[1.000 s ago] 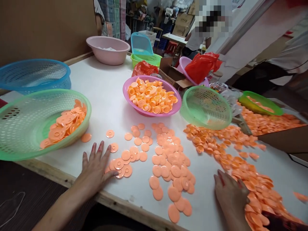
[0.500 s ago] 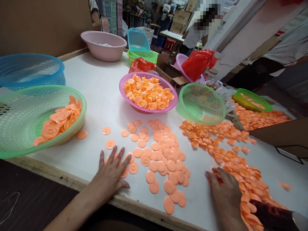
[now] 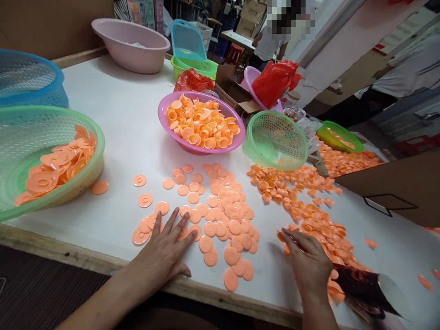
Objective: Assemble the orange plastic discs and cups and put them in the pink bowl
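Observation:
My left hand (image 3: 165, 251) lies with fingers spread over several flat orange plastic discs (image 3: 233, 201) scattered across the white table. The thumb points toward the front edge. My right hand (image 3: 309, 259) is closed in a pinch at the left side of a long heap of small orange plastic cups (image 3: 321, 227). A bit of orange shows at its fingertips, looking like one of those cups (image 3: 280, 235), partly hidden by the fingers. Behind the discs stands a pink basin (image 3: 202, 150) filled with orange cup-shaped pieces (image 3: 202, 121).
A green mesh basket (image 3: 98, 151) with discs stands at the left, before a blue basket (image 3: 58, 91). Another green basket (image 3: 275, 137) is behind the cups. A pale pink tub (image 3: 132, 46) sits at the back. A dark cylinder (image 3: 360, 284) lies near my right wrist. Other people stand beyond the table.
My left hand has slid slightly right, and several discs now lie bunched to its left. My right hand has risen from the heap into a pinch with an orange piece. The view has shifted.

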A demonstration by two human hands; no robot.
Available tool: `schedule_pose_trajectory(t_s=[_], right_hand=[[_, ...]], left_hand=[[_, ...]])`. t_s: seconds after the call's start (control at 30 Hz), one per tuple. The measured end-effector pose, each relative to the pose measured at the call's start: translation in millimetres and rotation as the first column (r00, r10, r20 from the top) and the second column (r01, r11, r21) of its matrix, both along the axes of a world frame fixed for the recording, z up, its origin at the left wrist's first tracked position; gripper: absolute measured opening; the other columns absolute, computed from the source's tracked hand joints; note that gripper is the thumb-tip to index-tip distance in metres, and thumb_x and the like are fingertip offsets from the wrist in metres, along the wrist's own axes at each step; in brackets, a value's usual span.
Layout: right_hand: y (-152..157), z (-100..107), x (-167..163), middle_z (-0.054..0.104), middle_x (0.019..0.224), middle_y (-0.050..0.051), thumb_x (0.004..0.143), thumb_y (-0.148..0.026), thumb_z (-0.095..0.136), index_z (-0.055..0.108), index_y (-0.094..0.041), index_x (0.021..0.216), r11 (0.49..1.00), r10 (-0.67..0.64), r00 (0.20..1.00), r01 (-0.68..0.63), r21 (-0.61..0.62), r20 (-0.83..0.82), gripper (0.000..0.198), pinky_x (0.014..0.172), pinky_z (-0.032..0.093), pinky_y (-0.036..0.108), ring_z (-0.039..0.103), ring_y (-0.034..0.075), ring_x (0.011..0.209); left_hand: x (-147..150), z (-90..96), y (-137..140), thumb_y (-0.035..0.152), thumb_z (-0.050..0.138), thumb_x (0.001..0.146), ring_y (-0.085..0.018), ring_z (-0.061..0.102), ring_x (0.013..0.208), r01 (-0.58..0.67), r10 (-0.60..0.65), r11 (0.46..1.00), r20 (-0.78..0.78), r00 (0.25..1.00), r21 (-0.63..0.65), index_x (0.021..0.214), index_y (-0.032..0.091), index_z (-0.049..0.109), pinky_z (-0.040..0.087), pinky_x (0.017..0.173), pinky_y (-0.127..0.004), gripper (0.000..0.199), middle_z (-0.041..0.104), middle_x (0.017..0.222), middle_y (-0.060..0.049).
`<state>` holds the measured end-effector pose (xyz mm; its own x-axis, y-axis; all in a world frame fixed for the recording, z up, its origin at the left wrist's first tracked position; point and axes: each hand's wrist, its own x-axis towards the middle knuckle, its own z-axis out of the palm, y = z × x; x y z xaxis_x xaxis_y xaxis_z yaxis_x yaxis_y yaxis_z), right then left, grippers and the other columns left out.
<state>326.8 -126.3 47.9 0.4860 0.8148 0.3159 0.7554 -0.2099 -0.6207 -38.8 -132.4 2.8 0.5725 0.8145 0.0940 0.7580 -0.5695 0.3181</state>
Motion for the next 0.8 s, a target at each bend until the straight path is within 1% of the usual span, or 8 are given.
schedule_pose_trajectory(t_s=[0.1,0.23,0.37,0.53,0.6,0.7,0.73,0.8], right_hand=[[9.5,18.5,-64.1,0.072,0.080,0.006,0.072,-0.045,0.073,0.077,-0.020,0.082,0.980,0.161,0.937,-0.188,-0.059,-0.311,0.027,0.060,0.053,0.032,0.063,0.019,0.066],[20.6,12.4,-140.5,0.070,0.067,0.003,0.077,-0.037,0.068,0.074,-0.018,0.077,0.852,0.273,0.737,-0.484,-0.202,-0.618,0.019,0.049,0.047,0.027,0.058,0.014,0.051],[25.5,-5.8,-173.9,0.066,0.059,0.000,0.077,-0.022,0.062,0.070,-0.019,0.066,0.779,0.351,0.776,-0.553,-0.297,-0.524,0.014,0.052,0.044,0.025,0.057,0.014,0.053],[27.7,-10.4,-181.6,0.068,0.063,0.001,0.077,-0.017,0.058,0.064,-0.019,0.062,0.761,0.442,0.818,-0.559,-0.329,-0.367,0.016,0.057,0.042,0.025,0.059,0.015,0.060],[27.4,-9.7,-181.9,0.066,0.062,0.001,0.078,-0.017,0.057,0.062,-0.019,0.061,0.752,0.469,0.821,-0.565,-0.340,-0.326,0.018,0.058,0.041,0.025,0.058,0.015,0.060],[26.3,-9.7,-181.5,0.064,0.062,0.000,0.081,-0.017,0.056,0.059,-0.020,0.062,0.741,0.499,0.817,-0.575,-0.347,-0.288,0.019,0.057,0.039,0.025,0.055,0.014,0.059],[25.6,-10.2,-181.4,0.063,0.062,0.000,0.081,-0.017,0.056,0.058,-0.020,0.063,0.738,0.507,0.816,-0.578,-0.347,-0.278,0.019,0.057,0.038,0.025,0.054,0.014,0.059],[23.3,-12.2,-181.5,0.062,0.064,0.000,0.083,-0.018,0.056,0.056,-0.020,0.064,0.734,0.523,0.812,-0.584,-0.347,-0.260,0.019,0.057,0.037,0.025,0.053,0.014,0.060]], left_hand=[[-6.5,0.2,-1.4,0.036,0.076,0.076,-0.040,0.020,0.147,-0.077,0.073,0.995,0.059,0.996,0.061,0.139,0.023,0.048,0.023,0.111,-0.070,0.070,0.037,0.154,-0.017],[6.5,3.2,10.5,0.017,0.065,0.084,-0.038,0.026,0.145,-0.142,0.129,0.987,0.152,0.980,0.076,0.111,0.019,0.066,0.025,0.113,-0.068,0.027,0.048,0.146,-0.017],[21.9,4.8,22.3,0.021,0.063,0.086,-0.037,0.029,0.143,-0.220,0.209,0.975,0.244,0.947,0.018,0.091,0.020,0.070,0.024,0.113,-0.069,0.009,0.053,0.140,-0.014],[20.2,8.9,23.2,0.022,0.061,0.088,-0.037,0.024,0.145,-0.229,0.232,0.972,0.315,0.920,-0.049,0.086,0.021,0.071,0.021,0.114,-0.068,0.010,0.049,0.142,-0.012],[18.4,15.2,23.7,0.018,0.057,0.089,-0.036,0.028,0.142,-0.234,0.243,0.970,0.339,0.909,-0.068,0.087,0.019,0.070,0.024,0.113,-0.066,0.013,0.050,0.141,-0.013],[21.1,26.3,29.5,0.015,0.049,0.091,-0.026,0.055,0.115,-0.235,0.293,0.952,0.377,0.878,-0.194,0.087,0.018,0.067,0.048,0.095,-0.046,0.020,0.062,0.118,-0.011],[23.4,28.8,32.4,0.015,0.048,0.091,-0.022,0.060,0.098,-0.232,0.324,0.934,0.372,0.870,-0.272,0.085,0.018,0.066,0.050,0.082,-0.038,0.020,0.065,0.105,-0.009],[28.5,30.3,37.9,0.017,0.050,0.089,-0.016,0.058,0.073,-0.223,0.391,0.871,0.342,0.855,-0.437,0.075,0.019,0.062,0.045,0.064,-0.029,0.018,0.064,0.082,-0.003]])
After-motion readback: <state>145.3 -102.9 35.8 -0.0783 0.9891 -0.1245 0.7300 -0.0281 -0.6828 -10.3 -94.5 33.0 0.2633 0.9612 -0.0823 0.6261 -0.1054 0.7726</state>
